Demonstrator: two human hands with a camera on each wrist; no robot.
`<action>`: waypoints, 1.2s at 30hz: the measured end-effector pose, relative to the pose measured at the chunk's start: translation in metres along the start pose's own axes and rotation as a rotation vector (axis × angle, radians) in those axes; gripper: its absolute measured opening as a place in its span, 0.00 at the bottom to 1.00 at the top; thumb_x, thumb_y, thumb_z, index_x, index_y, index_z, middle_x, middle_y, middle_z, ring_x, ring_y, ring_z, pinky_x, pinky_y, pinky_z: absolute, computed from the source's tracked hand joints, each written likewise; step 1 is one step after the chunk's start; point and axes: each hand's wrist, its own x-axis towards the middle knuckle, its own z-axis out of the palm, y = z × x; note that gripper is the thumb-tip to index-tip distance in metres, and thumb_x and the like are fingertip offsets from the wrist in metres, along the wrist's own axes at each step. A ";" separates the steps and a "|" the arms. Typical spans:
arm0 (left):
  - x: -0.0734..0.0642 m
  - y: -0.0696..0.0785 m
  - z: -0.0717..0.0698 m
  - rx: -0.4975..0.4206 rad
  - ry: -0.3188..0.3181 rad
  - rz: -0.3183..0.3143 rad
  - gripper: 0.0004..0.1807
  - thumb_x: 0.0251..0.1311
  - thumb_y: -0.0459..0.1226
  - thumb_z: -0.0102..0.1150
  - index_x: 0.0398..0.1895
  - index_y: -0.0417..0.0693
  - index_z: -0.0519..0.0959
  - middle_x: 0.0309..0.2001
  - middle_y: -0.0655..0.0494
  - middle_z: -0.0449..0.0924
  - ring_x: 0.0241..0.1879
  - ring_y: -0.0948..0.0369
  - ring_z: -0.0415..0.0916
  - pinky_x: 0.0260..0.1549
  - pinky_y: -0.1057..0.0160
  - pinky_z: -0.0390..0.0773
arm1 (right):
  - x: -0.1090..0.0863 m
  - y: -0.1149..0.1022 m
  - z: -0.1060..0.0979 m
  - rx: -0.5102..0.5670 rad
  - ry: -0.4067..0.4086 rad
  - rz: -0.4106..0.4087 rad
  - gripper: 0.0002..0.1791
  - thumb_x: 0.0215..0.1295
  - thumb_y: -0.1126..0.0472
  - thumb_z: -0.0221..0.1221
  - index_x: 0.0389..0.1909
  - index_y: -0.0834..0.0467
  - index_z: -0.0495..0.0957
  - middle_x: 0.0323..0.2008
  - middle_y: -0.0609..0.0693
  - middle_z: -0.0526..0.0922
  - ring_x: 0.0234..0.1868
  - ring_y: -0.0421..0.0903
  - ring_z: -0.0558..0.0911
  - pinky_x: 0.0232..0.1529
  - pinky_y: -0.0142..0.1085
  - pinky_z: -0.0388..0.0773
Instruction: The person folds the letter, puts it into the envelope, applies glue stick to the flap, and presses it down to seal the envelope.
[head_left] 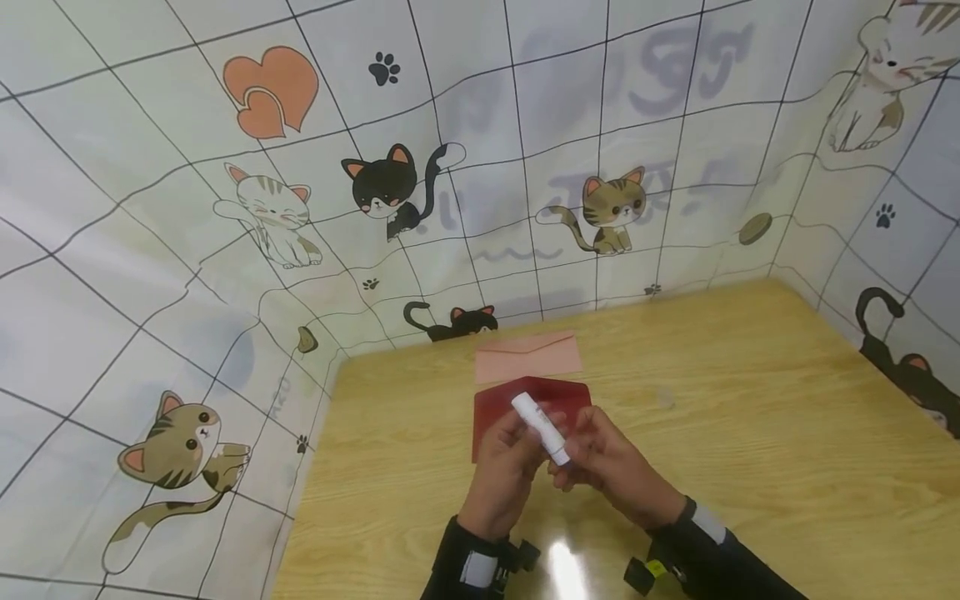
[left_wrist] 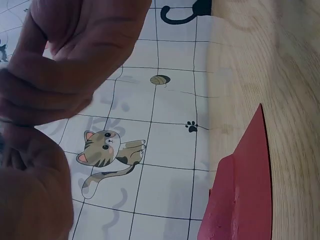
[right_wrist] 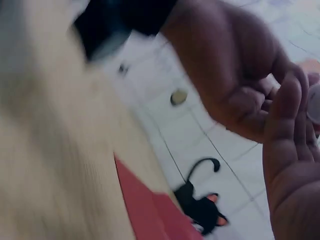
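Observation:
A white glue stick is held at a slant above the table, over a red envelope. My left hand grips its middle between thumb and fingers. At the lower end, the thumb and curled fingers of my right hand pinch it. The right wrist view catches one round white end of the glue stick beside the fingers. Both hands partly cover the red envelope, whose pointed flap faces the back. In the left wrist view, the hands hide the glue stick.
A pink envelope lies just behind the red one on the wooden table. White cloth walls with printed cats and grid lines enclose the table at the back and both sides.

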 end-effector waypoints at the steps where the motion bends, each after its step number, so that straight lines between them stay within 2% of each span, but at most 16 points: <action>1: 0.000 0.001 -0.001 -0.019 -0.028 0.000 0.18 0.84 0.34 0.58 0.71 0.43 0.81 0.57 0.64 0.94 0.61 0.65 0.89 0.68 0.60 0.82 | 0.000 0.001 -0.001 0.122 -0.052 0.021 0.06 0.94 0.65 0.43 0.57 0.50 0.59 0.49 0.43 0.91 0.46 0.37 0.93 0.51 0.32 0.90; 3: -0.001 0.002 -0.002 -0.035 -0.064 0.000 0.17 0.84 0.34 0.59 0.71 0.45 0.82 0.57 0.66 0.95 0.63 0.66 0.88 0.70 0.59 0.81 | 0.000 0.001 -0.002 0.265 -0.128 0.047 0.07 0.96 0.63 0.38 0.58 0.47 0.61 0.50 0.42 0.90 0.49 0.36 0.92 0.52 0.31 0.89; 4: -0.001 0.002 -0.003 -0.029 -0.073 0.005 0.17 0.85 0.34 0.59 0.70 0.46 0.82 0.57 0.66 0.95 0.63 0.66 0.88 0.69 0.60 0.81 | 0.000 0.001 -0.002 0.281 -0.142 0.050 0.07 0.96 0.62 0.37 0.59 0.47 0.61 0.50 0.43 0.90 0.49 0.36 0.91 0.52 0.31 0.88; 6: -0.001 0.003 -0.003 -0.013 -0.065 0.014 0.16 0.83 0.34 0.61 0.69 0.48 0.83 0.57 0.66 0.95 0.63 0.66 0.88 0.65 0.60 0.82 | 0.000 0.000 -0.002 0.186 -0.105 0.039 0.05 0.96 0.62 0.38 0.59 0.48 0.61 0.49 0.43 0.89 0.48 0.37 0.91 0.51 0.32 0.89; 8: -0.002 0.004 -0.002 0.005 -0.029 0.012 0.16 0.81 0.33 0.62 0.67 0.49 0.85 0.57 0.65 0.95 0.61 0.65 0.88 0.61 0.61 0.83 | 0.000 -0.002 0.001 -0.032 -0.015 0.013 0.03 0.95 0.63 0.44 0.58 0.52 0.61 0.47 0.44 0.90 0.45 0.38 0.92 0.49 0.35 0.91; 11: -0.001 0.003 0.000 0.028 0.047 0.007 0.16 0.77 0.30 0.65 0.63 0.47 0.86 0.53 0.61 0.95 0.55 0.64 0.88 0.54 0.63 0.84 | -0.001 -0.007 0.008 -0.503 0.122 -0.051 0.14 0.87 0.62 0.61 0.58 0.56 0.64 0.42 0.44 0.88 0.38 0.35 0.89 0.43 0.35 0.91; 14: 0.000 0.002 0.002 0.048 0.117 0.003 0.13 0.74 0.29 0.68 0.58 0.46 0.85 0.48 0.61 0.91 0.48 0.63 0.84 0.49 0.65 0.84 | 0.000 -0.008 0.016 -0.930 0.214 -0.173 0.24 0.73 0.60 0.77 0.56 0.56 0.70 0.38 0.42 0.86 0.35 0.29 0.84 0.36 0.31 0.87; 16: 0.001 0.002 0.004 0.063 0.149 0.009 0.11 0.73 0.30 0.70 0.55 0.46 0.85 0.46 0.61 0.89 0.46 0.63 0.83 0.47 0.65 0.83 | 0.000 -0.008 0.020 -1.113 0.259 -0.261 0.28 0.66 0.60 0.81 0.55 0.56 0.72 0.35 0.40 0.84 0.33 0.26 0.81 0.32 0.28 0.83; 18: 0.001 0.002 0.005 0.078 0.167 0.015 0.10 0.73 0.31 0.72 0.54 0.44 0.84 0.46 0.60 0.90 0.46 0.62 0.83 0.46 0.64 0.83 | 0.000 -0.007 0.021 -1.190 0.284 -0.315 0.28 0.65 0.61 0.81 0.54 0.56 0.72 0.34 0.40 0.83 0.32 0.25 0.79 0.31 0.26 0.81; 19: 0.001 0.003 0.005 0.084 0.169 0.019 0.11 0.73 0.31 0.72 0.55 0.42 0.85 0.46 0.60 0.90 0.47 0.62 0.84 0.47 0.64 0.84 | 0.000 -0.007 0.022 -1.191 0.288 -0.324 0.28 0.66 0.62 0.81 0.55 0.56 0.71 0.35 0.40 0.85 0.34 0.25 0.81 0.32 0.26 0.81; 21: 0.000 0.004 0.005 0.099 0.160 0.020 0.14 0.73 0.30 0.70 0.59 0.38 0.84 0.48 0.59 0.91 0.49 0.62 0.86 0.48 0.63 0.85 | -0.001 -0.007 0.021 -1.096 0.262 -0.290 0.25 0.71 0.63 0.77 0.55 0.57 0.69 0.37 0.42 0.90 0.35 0.26 0.84 0.34 0.28 0.83; 23: 0.000 0.005 0.004 0.110 0.136 0.021 0.18 0.75 0.29 0.67 0.64 0.33 0.83 0.50 0.59 0.92 0.50 0.62 0.87 0.50 0.63 0.86 | -0.002 -0.008 0.018 -0.913 0.205 -0.233 0.21 0.78 0.65 0.70 0.56 0.60 0.65 0.41 0.50 0.95 0.37 0.30 0.88 0.37 0.32 0.87; 27: -0.001 0.006 0.003 0.107 0.060 0.034 0.21 0.79 0.30 0.64 0.72 0.35 0.81 0.57 0.59 0.95 0.56 0.64 0.88 0.54 0.63 0.86 | -0.001 -0.010 0.013 -0.504 0.106 -0.109 0.15 0.88 0.69 0.55 0.56 0.67 0.57 0.45 0.67 0.94 0.39 0.38 0.93 0.41 0.38 0.92; 31: -0.001 0.005 0.002 0.079 0.016 0.032 0.20 0.81 0.32 0.63 0.72 0.39 0.81 0.59 0.61 0.95 0.60 0.64 0.89 0.56 0.63 0.85 | 0.000 -0.008 0.010 -0.289 0.046 -0.054 0.12 0.91 0.68 0.49 0.58 0.65 0.54 0.44 0.56 0.94 0.41 0.39 0.93 0.42 0.38 0.91; 34: -0.001 0.003 0.002 0.068 0.012 0.014 0.19 0.82 0.32 0.62 0.72 0.41 0.82 0.59 0.60 0.95 0.61 0.63 0.89 0.60 0.60 0.85 | -0.002 -0.004 0.007 -0.208 0.015 -0.041 0.09 0.92 0.66 0.47 0.59 0.59 0.55 0.45 0.45 0.93 0.42 0.39 0.93 0.44 0.36 0.90; 36: -0.001 0.002 0.002 0.059 0.015 0.003 0.20 0.82 0.32 0.62 0.72 0.40 0.82 0.59 0.59 0.95 0.62 0.63 0.88 0.62 0.59 0.84 | -0.002 -0.002 0.006 -0.187 0.015 -0.035 0.08 0.93 0.66 0.45 0.60 0.57 0.55 0.45 0.44 0.93 0.42 0.39 0.93 0.44 0.36 0.90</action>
